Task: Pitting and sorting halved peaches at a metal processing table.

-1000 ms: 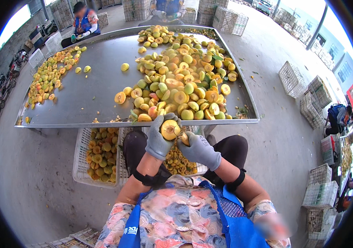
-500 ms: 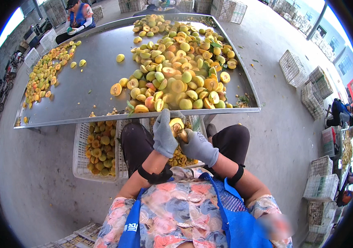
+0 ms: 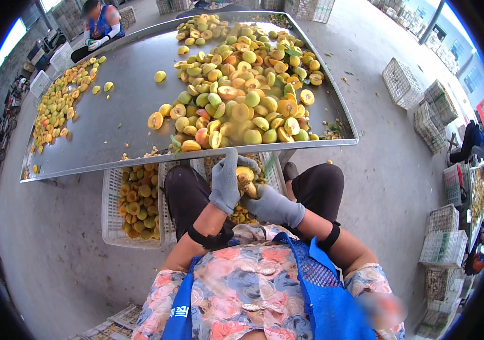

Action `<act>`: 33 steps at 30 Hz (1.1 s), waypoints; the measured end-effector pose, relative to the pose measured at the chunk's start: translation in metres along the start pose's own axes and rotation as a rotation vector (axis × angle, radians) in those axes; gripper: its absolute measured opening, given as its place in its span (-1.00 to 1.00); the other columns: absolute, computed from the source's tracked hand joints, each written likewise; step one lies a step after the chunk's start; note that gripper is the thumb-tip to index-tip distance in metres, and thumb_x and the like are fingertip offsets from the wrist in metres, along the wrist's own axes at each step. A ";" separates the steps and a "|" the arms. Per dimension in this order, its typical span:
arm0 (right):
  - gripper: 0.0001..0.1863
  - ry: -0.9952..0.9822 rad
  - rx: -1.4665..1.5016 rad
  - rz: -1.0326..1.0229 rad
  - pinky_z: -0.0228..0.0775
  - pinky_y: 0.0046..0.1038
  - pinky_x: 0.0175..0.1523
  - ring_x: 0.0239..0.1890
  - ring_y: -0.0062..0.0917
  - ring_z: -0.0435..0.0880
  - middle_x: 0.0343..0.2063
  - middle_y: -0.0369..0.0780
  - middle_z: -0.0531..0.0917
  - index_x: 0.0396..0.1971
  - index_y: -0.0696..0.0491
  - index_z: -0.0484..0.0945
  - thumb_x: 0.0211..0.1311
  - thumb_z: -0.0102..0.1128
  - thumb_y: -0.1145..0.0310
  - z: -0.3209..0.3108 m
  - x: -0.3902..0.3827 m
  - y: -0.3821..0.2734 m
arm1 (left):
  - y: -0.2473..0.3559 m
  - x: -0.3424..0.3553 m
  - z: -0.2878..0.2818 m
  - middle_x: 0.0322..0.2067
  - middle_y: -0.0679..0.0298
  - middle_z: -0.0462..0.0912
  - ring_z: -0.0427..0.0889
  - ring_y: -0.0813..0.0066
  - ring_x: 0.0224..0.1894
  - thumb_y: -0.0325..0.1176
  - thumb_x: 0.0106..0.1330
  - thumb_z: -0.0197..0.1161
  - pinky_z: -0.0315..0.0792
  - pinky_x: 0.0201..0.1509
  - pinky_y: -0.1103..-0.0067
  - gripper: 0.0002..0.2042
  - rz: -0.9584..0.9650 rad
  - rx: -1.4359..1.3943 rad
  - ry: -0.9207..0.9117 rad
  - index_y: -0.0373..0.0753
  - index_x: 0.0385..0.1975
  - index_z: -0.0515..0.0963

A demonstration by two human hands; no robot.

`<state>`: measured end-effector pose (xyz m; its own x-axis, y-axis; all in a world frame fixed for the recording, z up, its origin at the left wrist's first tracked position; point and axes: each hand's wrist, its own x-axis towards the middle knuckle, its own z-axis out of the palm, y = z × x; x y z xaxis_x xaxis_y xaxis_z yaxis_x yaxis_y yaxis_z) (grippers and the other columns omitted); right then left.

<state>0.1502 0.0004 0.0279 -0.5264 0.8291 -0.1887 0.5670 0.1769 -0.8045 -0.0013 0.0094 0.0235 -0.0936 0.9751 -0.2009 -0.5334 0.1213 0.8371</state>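
My left hand (image 3: 226, 182), in a grey work glove, is closed round a yellow peach half (image 3: 245, 173), just off the table's near edge and above my lap. My right hand (image 3: 276, 205), gloved the same way, grips a small brownish tool (image 3: 250, 189) whose end meets the cut side of the peach; my fingers hide most of it. Just beyond, many halved peaches (image 3: 242, 113) with green-yellow skin and orange flesh lie heaped on a metal table (image 3: 123, 122). Below my hands, partly hidden by them, a crate holds small yellowish pieces (image 3: 242, 215).
A white crate (image 3: 109, 215) of peach halves (image 3: 140, 198) stands left of my knees. More halves (image 3: 63, 107) lie along the table's left side. A seated person (image 3: 103, 28) works at the far left corner. Plastic crates (image 3: 401, 84) stand on the floor at right.
The peach half and both hands stay together, with a slight shift of the right hand downward. The view has tilted a little, so the table appears higher.
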 end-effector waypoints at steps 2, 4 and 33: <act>-0.70 -0.383 0.300 0.118 0.49 -0.31 -0.33 -0.42 -0.27 0.71 -0.49 -0.05 0.69 -0.35 0.20 0.59 0.18 0.22 0.22 -0.011 0.000 -0.009 | -0.003 0.000 -0.004 -0.48 0.13 0.66 0.68 0.31 -0.43 0.00 0.48 -0.05 0.59 -0.26 0.47 -0.50 0.068 0.010 -0.050 -0.33 -0.47 0.58; -0.67 -0.320 0.367 0.216 0.44 -0.39 -0.40 -0.54 -0.48 0.61 -0.57 -0.19 0.64 -0.37 0.20 0.58 0.15 0.26 0.19 -0.002 0.003 0.004 | -0.003 0.001 0.001 -0.50 0.11 0.65 0.67 0.29 -0.44 0.03 0.49 -0.07 0.57 -0.30 0.44 -0.47 0.052 0.010 -0.024 -0.31 -0.53 0.57; -0.71 -0.553 0.838 0.516 0.04 -0.65 -0.71 -0.78 -0.73 0.29 -0.71 -0.39 0.41 -0.30 0.13 0.59 0.28 0.22 0.17 -0.055 0.004 0.049 | 0.097 -0.003 -0.144 -0.29 0.18 0.71 0.64 0.40 -0.21 -0.29 0.41 0.08 0.47 -0.02 0.47 -0.73 0.473 0.751 0.658 -0.34 -0.28 0.66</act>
<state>0.2107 0.0414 0.0189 -0.6786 0.3141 -0.6640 0.3036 -0.7032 -0.6429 -0.1738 -0.0080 0.0324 -0.7012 0.6909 0.1759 0.2994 0.0615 0.9521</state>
